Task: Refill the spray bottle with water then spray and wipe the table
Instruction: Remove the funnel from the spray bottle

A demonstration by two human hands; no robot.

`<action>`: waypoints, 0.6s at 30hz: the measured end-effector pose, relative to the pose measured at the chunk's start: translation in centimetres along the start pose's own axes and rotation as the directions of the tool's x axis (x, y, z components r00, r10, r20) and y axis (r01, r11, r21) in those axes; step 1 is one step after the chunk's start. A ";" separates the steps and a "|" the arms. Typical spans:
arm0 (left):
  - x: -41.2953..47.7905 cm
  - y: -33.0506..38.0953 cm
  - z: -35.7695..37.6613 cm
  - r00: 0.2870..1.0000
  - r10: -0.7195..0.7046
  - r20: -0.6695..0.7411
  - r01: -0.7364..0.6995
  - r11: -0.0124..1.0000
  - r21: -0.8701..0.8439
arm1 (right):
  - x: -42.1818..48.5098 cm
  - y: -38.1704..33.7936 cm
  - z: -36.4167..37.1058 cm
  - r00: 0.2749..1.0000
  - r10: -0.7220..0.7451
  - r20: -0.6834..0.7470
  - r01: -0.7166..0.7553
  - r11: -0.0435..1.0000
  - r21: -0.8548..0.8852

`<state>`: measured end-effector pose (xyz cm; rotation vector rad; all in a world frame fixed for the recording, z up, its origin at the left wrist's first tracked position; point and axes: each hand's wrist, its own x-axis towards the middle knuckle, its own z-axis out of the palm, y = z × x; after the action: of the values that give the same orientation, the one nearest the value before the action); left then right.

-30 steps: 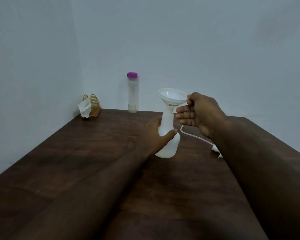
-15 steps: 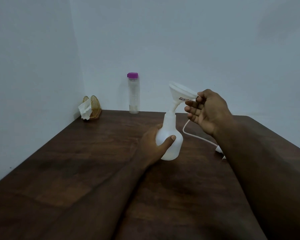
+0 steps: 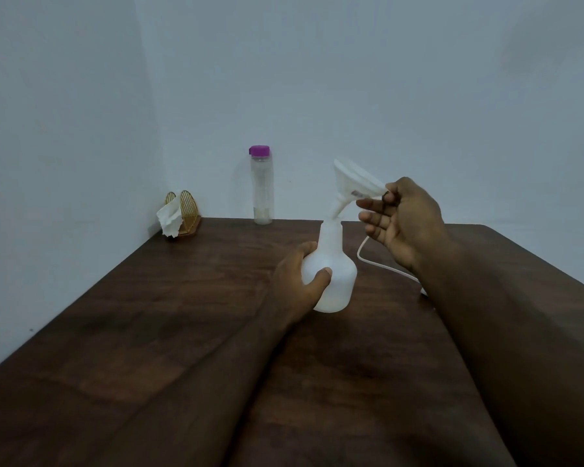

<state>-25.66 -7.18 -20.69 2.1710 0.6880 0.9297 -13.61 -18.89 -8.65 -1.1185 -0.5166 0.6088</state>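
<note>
My left hand (image 3: 300, 281) wraps the white spray bottle (image 3: 332, 267) to steady it on the dark wooden surface (image 3: 182, 332), while my right hand (image 3: 405, 220) pinches the white funnel (image 3: 353, 185) by its rim, spout tilted at the bottle's neck, the purple-capped water bottle (image 3: 262, 187) upright at the wall.

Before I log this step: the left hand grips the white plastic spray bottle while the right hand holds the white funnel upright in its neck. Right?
Not quite. The head view shows the white funnel tilted, its mouth leaning left. The rest holds: the left hand grips the white plastic spray bottle and the right hand pinches the funnel's rim.
</note>
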 end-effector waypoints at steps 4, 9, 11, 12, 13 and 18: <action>-0.1 -0.2 0.0 1.000 0.014 0.000 -0.014 1.000 0.000 | 0.0 0.7 -0.4 0.999 -0.011 -0.039 0.008 0.998 -0.064; 0.0 -0.3 0.1 1.000 0.022 -0.017 -0.022 1.000 0.007 | 0.1 0.2 -0.1 0.998 -0.051 -0.030 0.048 0.996 -0.069; 0.0 -0.4 0.0 1.000 0.019 -0.011 -0.019 1.000 0.005 | 0.0 0.3 -0.1 0.997 -0.073 -0.025 0.069 0.989 -0.127; 0.0 -0.4 0.0 1.000 0.020 -0.009 -0.020 1.000 0.003 | 0.0 0.4 -0.1 0.997 -0.075 -0.022 0.072 0.991 -0.114; 0.1 -0.4 0.0 1.000 0.022 -0.010 -0.022 1.000 0.002 | 0.0 0.3 0.0 0.997 -0.077 -0.021 0.074 0.993 -0.093; 0.2 -0.5 0.2 1.000 0.017 -0.007 -0.017 1.000 -0.013 | 0.2 0.6 0.2 0.976 -0.218 -0.026 0.194 0.912 -0.363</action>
<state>-25.54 -6.79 -21.09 2.1661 0.6658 0.9486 -13.72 -18.39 -9.09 -1.4023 -0.6979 0.2960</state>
